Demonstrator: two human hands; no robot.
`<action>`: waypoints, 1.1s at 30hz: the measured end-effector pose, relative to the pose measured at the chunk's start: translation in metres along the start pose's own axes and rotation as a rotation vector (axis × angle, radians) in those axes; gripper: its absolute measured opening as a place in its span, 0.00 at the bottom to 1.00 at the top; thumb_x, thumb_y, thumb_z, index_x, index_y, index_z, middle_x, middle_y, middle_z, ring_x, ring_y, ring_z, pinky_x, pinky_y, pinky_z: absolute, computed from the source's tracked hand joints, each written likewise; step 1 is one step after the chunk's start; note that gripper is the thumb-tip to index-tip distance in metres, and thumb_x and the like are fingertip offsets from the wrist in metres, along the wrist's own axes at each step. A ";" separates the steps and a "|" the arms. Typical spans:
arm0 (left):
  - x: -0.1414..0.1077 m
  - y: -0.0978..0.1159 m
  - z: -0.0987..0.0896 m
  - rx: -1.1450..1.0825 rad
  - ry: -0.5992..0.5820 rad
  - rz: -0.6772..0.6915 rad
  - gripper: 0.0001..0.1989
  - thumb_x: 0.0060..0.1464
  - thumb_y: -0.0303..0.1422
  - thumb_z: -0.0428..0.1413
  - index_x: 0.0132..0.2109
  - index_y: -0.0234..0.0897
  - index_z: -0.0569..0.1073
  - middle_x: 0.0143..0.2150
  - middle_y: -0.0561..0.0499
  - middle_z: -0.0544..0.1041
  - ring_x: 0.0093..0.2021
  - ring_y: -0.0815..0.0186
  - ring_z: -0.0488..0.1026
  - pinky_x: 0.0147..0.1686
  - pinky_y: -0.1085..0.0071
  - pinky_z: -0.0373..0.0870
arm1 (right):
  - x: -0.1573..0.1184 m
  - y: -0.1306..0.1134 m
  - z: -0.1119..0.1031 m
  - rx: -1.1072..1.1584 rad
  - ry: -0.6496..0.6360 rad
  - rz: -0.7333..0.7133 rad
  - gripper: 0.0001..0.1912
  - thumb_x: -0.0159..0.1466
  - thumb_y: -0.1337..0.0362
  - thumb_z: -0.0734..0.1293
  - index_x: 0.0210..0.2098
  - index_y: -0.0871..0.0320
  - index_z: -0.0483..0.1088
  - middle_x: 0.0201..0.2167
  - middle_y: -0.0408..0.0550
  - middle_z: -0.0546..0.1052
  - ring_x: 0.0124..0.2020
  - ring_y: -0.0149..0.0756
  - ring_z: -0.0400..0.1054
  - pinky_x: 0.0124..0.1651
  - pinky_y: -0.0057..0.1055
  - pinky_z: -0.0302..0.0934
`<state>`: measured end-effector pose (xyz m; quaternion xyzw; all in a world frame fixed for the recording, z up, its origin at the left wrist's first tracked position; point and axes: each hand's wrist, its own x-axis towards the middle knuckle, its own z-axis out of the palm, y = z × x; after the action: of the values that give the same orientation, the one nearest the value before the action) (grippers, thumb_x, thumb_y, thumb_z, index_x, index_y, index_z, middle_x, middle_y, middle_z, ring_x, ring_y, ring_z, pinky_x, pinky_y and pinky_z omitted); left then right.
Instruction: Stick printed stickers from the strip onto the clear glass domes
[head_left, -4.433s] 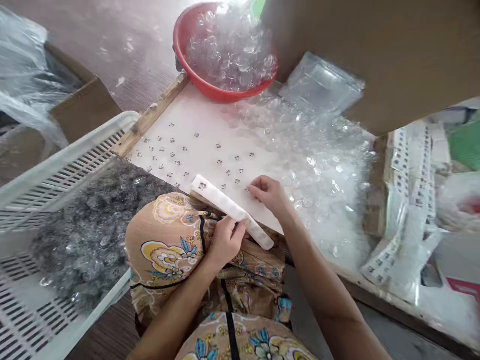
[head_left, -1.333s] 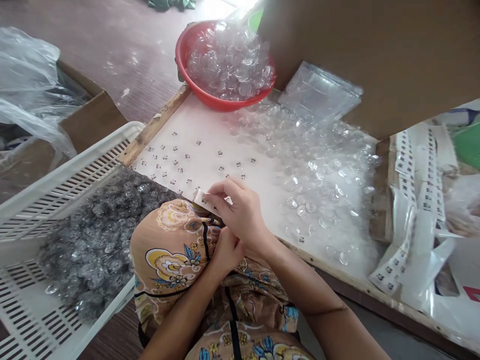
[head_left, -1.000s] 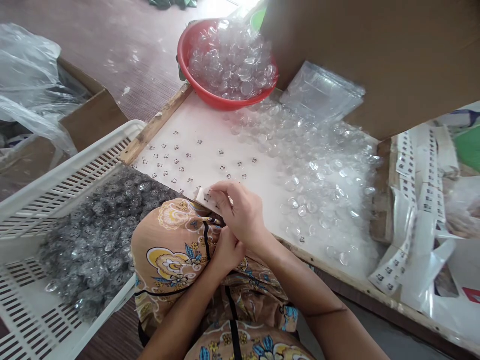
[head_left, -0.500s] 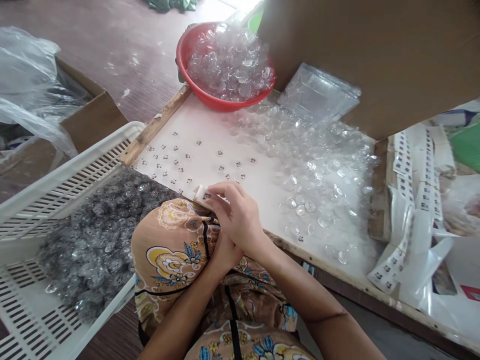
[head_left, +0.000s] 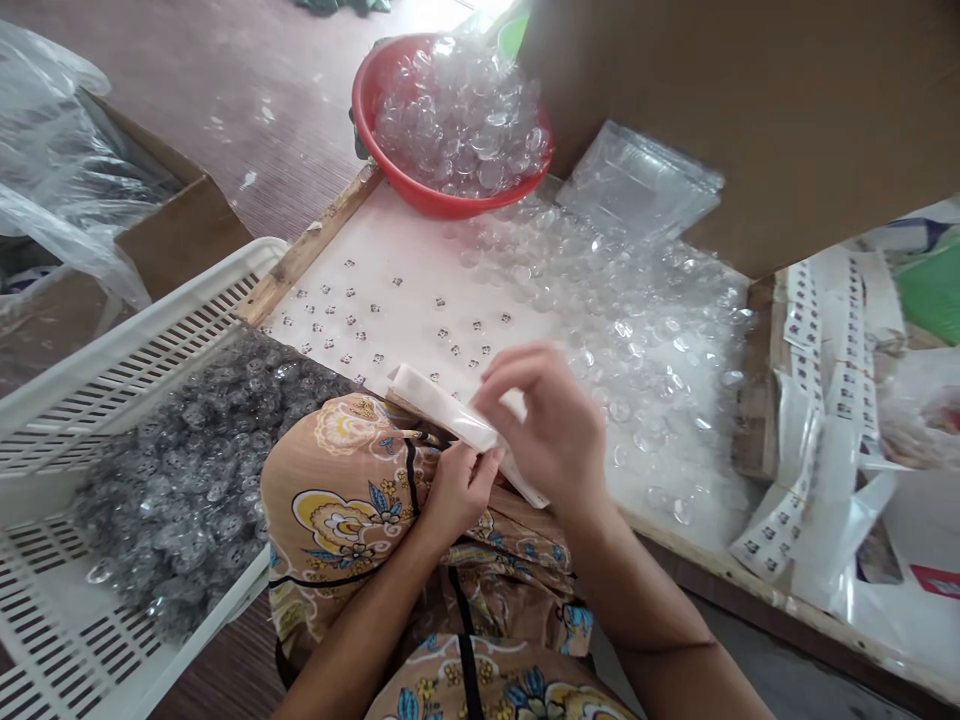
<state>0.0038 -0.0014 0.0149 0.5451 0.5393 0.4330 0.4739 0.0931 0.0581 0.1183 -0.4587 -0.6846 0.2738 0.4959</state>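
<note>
A glossy white paper strip [head_left: 442,406] lies slanted along the near edge of the work board, above my patterned clothing. My left hand [head_left: 463,488] pinches its lower part between thumb and fingers; the tail hangs past them. Over the strip's right end, my right hand [head_left: 551,425] is blurred, with thumb and forefinger curled together in a ring; anything between their tips is too small to make out. Beyond the strip, several small black-and-white printed pieces [head_left: 442,333] dot the white board [head_left: 420,240]. Many clear round plastic pieces [head_left: 622,330] spread over its right side.
A red basin [head_left: 450,207] heaped with clear discs stands at the back. At left, a white plastic crate [head_left: 150,330] holds dark-printed clear pieces [head_left: 202,490]. Printed sticker strips [head_left: 802,400] hang at right, near a tall cardboard sheet [head_left: 750,120]. A wooden rail [head_left: 315,245] borders the board.
My right hand has moved right and away from my left hand, uncovering more of the white strip. A dark print near the strip's end no longer shows there. My left hand still holds on.
</note>
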 end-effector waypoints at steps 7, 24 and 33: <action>0.002 -0.008 -0.002 -0.180 -0.221 -0.021 0.13 0.63 0.34 0.51 0.44 0.33 0.78 0.36 0.46 0.79 0.32 0.64 0.76 0.32 0.71 0.75 | 0.002 0.124 -0.029 0.067 -0.018 0.693 0.15 0.52 0.54 0.72 0.27 0.58 0.69 0.20 0.41 0.69 0.23 0.29 0.61 0.26 0.28 0.57; 0.001 -0.011 -0.003 -0.078 -0.220 0.024 0.13 0.64 0.34 0.50 0.46 0.35 0.79 0.37 0.46 0.80 0.37 0.61 0.76 0.39 0.67 0.72 | -0.012 0.134 -0.020 -0.139 -0.059 0.698 0.09 0.51 0.58 0.69 0.27 0.57 0.70 0.22 0.42 0.71 0.24 0.31 0.63 0.28 0.30 0.57; 0.001 -0.013 -0.002 -0.088 -0.206 0.027 0.12 0.64 0.34 0.51 0.44 0.34 0.78 0.34 0.47 0.79 0.35 0.62 0.75 0.39 0.68 0.71 | -0.017 0.122 -0.014 -0.377 -0.072 0.539 0.11 0.55 0.60 0.67 0.37 0.57 0.67 0.37 0.49 0.72 0.26 0.31 0.66 0.36 0.35 0.63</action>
<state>-0.0006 -0.0012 0.0022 0.5726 0.4608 0.4041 0.5445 0.1516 0.0942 0.0147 -0.6970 -0.5944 0.2798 0.2874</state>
